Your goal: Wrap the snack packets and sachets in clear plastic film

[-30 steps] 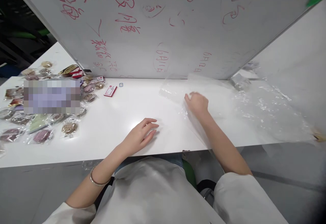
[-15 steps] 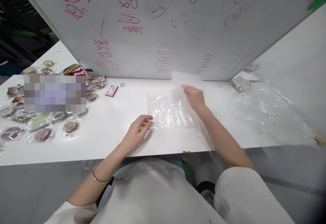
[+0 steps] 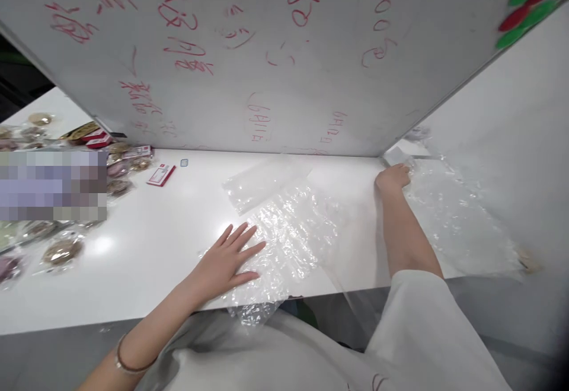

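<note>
Clear bubble wrap (image 3: 293,231) lies on the white table, its near end hanging over the front edge. My left hand (image 3: 229,260) rests flat on its left part with fingers spread. Just behind it sits a flat clear plastic bag (image 3: 267,183). My right hand (image 3: 395,178) is at the left edge of the clear plastic pile (image 3: 457,213) on the right, its fingers bent over the plastic. What those fingers hold, if anything, is too small to make out.
A whiteboard (image 3: 275,71) with red writing stands along the table's back. At the left are several bagged round items (image 3: 64,250) and a red and white box (image 3: 161,175). The white table's (image 3: 178,219) front edge runs close to my body.
The view has shifted right. My right hand has left the bag in the middle and reached the plastic at the right. My left hand has spread onto the bubble wrap, which now extends nearer me.
</note>
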Tool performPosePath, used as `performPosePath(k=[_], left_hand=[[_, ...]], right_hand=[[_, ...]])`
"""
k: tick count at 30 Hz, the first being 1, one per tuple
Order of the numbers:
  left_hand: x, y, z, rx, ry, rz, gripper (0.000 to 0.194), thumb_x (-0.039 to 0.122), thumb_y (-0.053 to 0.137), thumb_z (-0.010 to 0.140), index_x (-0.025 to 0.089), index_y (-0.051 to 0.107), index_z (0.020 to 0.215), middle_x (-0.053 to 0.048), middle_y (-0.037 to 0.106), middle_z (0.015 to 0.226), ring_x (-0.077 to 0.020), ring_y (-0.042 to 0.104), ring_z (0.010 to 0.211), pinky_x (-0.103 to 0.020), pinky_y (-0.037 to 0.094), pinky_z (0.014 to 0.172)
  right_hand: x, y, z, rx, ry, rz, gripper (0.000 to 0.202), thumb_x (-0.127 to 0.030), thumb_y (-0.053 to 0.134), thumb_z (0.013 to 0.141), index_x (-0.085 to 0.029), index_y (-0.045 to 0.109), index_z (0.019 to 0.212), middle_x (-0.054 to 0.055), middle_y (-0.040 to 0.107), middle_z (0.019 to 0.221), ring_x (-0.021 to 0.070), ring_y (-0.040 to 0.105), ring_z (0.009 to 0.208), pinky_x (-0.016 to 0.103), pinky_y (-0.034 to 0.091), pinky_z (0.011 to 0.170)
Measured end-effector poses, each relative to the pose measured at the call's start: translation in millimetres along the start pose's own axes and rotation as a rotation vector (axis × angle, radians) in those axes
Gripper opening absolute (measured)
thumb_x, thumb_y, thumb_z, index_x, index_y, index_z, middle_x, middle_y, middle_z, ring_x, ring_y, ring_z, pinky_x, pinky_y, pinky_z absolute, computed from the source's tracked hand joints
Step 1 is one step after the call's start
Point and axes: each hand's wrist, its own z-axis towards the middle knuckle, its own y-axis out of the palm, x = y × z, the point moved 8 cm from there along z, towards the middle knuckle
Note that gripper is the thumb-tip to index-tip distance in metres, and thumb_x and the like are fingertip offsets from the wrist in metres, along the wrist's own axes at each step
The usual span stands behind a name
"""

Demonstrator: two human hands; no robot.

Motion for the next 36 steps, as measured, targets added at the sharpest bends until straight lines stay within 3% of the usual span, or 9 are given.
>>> performPosePath(k=[6, 13, 16, 18, 21, 25, 29, 33, 36], left_hand=[[-14, 10.0, 10, -0.012, -0.016, 0.150, 0.067, 0.060, 0.046, 0.096, 0.040, 0.022, 0.155, 0.002, 0.022, 0.163, -0.0285, 0.025, 0.149, -0.050, 0.021, 0.122], [-12, 4.2, 17, 0.019, 0.002, 0.160, 0.062, 0.058, 0.046, 0.096, 0.040, 0.029, 0.153, 0.002, 0.028, 0.162, -0.0264, 0.030, 0.147, -0.046, 0.021, 0.122], [-15, 2.9, 16, 0.043, -0.077, 0.113, 0.063, 0.061, 0.048, 0.094, 0.040, 0.032, 0.152, -0.002, 0.027, 0.162, -0.0316, 0.032, 0.145, -0.051, 0.031, 0.115], [-24, -3.1, 12, 0.108, -0.249, 0.102, 0.072, 0.067, 0.051, 0.089, 0.035, 0.034, 0.152, -0.012, 0.030, 0.160, -0.0383, 0.036, 0.140, -0.056, 0.039, 0.106], [-42, -16.0, -2, 0.211, -0.584, 0.083, 0.085, 0.071, 0.055, 0.083, 0.021, 0.037, 0.150, -0.024, 0.046, 0.141, -0.0436, 0.046, 0.124, -0.061, 0.043, 0.094], [-64, -25.0, -22, 0.248, -0.802, -0.167, 0.066, 0.060, 0.059, 0.086, 0.017, 0.051, 0.134, -0.017, 0.060, 0.112, -0.0353, 0.057, 0.104, -0.051, 0.050, 0.082], [-78, -36.1, -32, 0.199, -0.749, -0.488, 0.028, 0.048, 0.059, 0.089, 0.022, 0.064, 0.100, -0.006, 0.064, 0.088, -0.0212, 0.061, 0.076, -0.035, 0.051, 0.065], [-65, -66.7, -43, 0.250, -0.477, -0.814, 0.018, 0.039, 0.055, 0.094, 0.023, 0.062, 0.096, -0.007, 0.067, 0.102, -0.0197, 0.069, 0.087, -0.033, 0.056, 0.067], [-64, -89.7, -68, 0.505, -0.451, -1.018, 0.014, 0.034, 0.056, 0.094, 0.021, 0.053, 0.091, -0.007, 0.068, 0.104, -0.0190, 0.073, 0.076, -0.031, 0.058, 0.055]], right_hand=[[66, 21, 34, -0.037, 0.391, 0.027, 0.055, -0.022, 0.039, 0.094, 0.010, 0.046, 0.138, 0.045, 0.044, 0.129, 0.0412, 0.057, 0.115, 0.051, 0.048, 0.085], [61, 25, 65, -0.187, 0.174, 0.138, 0.062, -0.014, 0.046, 0.088, -0.011, 0.040, 0.149, 0.019, 0.052, 0.141, 0.0252, 0.051, 0.128, 0.035, 0.042, 0.102], [45, 17, 54, -0.209, 0.143, 0.117, 0.070, -0.013, 0.052, 0.085, -0.006, 0.032, 0.152, 0.025, 0.034, 0.154, 0.0292, 0.044, 0.134, 0.037, 0.038, 0.105], [27, 4, 35, -0.181, 0.137, 0.086, 0.069, -0.012, 0.051, 0.085, -0.001, 0.031, 0.150, 0.030, 0.024, 0.157, 0.0347, 0.038, 0.137, 0.043, 0.034, 0.107], [-22, -19, -15, -0.166, 0.032, 0.077, 0.051, -0.017, 0.047, 0.090, -0.007, 0.047, 0.141, 0.025, 0.043, 0.147, 0.0360, 0.043, 0.132, 0.048, 0.034, 0.106], [-119, -51, -120, -0.269, -0.418, 0.287, 0.032, -0.033, 0.043, 0.096, -0.022, 0.065, 0.118, 0.010, 0.064, 0.125, 0.0287, 0.060, 0.110, 0.043, 0.047, 0.092], [-173, -65, -197, -0.410, -0.596, 0.490, 0.034, -0.045, 0.051, 0.093, -0.027, 0.061, 0.121, 0.007, 0.064, 0.120, 0.0224, 0.065, 0.084, 0.039, 0.054, 0.071], [-194, -86, -224, -0.205, -0.703, 0.548, 0.029, -0.035, 0.057, 0.090, -0.026, 0.060, 0.117, 0.009, 0.062, 0.116, 0.0277, 0.062, 0.101, 0.043, 0.054, 0.077], [-215, -111, -256, -0.077, -0.928, 0.655, 0.029, -0.032, 0.058, 0.091, -0.026, 0.058, 0.120, 0.010, 0.062, 0.122, 0.0280, 0.059, 0.112, 0.047, 0.051, 0.091]])
